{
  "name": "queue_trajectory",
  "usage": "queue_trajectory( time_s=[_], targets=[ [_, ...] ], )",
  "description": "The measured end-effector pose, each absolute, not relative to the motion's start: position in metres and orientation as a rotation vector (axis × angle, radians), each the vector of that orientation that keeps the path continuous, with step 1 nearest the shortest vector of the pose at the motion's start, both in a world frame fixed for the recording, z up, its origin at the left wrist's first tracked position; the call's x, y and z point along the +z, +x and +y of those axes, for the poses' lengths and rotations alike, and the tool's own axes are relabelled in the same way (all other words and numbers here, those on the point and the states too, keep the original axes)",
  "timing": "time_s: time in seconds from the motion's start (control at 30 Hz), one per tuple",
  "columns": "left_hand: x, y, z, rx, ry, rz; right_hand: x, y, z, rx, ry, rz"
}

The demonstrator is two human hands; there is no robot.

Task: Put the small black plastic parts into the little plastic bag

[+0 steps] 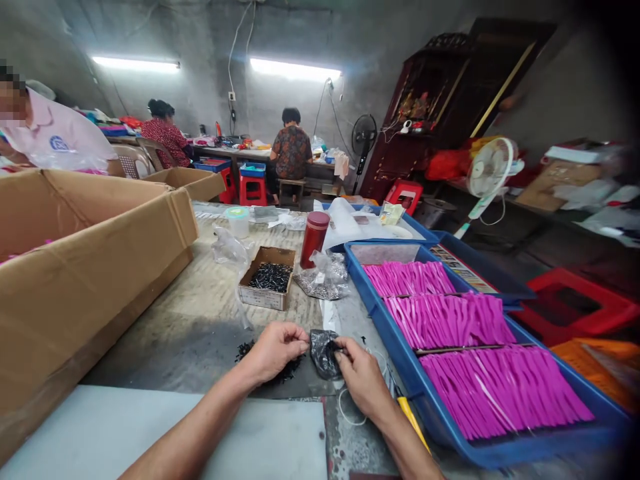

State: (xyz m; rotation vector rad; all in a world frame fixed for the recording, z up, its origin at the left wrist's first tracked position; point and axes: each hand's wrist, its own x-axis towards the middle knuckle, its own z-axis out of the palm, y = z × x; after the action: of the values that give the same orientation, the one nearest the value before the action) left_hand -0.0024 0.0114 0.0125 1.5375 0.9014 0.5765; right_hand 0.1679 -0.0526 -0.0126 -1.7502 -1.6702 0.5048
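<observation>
My left hand (277,350) is closed in a pinch over a loose pile of small black pieces (287,373). Whatever sits between its fingertips is too small to make out. Just right of it lies a crumpled black plastic bag (323,353), its mouth facing my right hand. The fingers of my right hand (363,373) are closed on the bag's right edge. Beyond both hands stands a small cardboard box (263,299) full of little black pieces. Beside that box rests a clear bag of small metal-looking parts (323,283).
At right, a blue tray (367,293) holds rows of magenta strips (500,387). A yellow-handled tool (413,420) lies against it. A dark red canister (315,237) stands at the back. Left are a large carton (100,260) and a pale board (165,427). Several people sit farther off.
</observation>
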Motion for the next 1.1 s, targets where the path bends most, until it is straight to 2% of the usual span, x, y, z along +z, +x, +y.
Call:
queue_trajectory(
  time_s=[0.23,0.57,1.1],
  targets=[
    [0.005,0.001,0.005,0.53,1.428,0.832,-0.008,0.17,-0.055,0.828,-1.588,-1.383],
    [0.003,0.002,-0.002,0.523,1.375,0.835,-0.001,0.153,-0.06,1.0,-1.37,-1.069],
    [0.002,0.0,-0.002,0.583,1.243,0.744,-0.006,0.15,-0.061,1.017,-1.368,-1.172]
  ],
)
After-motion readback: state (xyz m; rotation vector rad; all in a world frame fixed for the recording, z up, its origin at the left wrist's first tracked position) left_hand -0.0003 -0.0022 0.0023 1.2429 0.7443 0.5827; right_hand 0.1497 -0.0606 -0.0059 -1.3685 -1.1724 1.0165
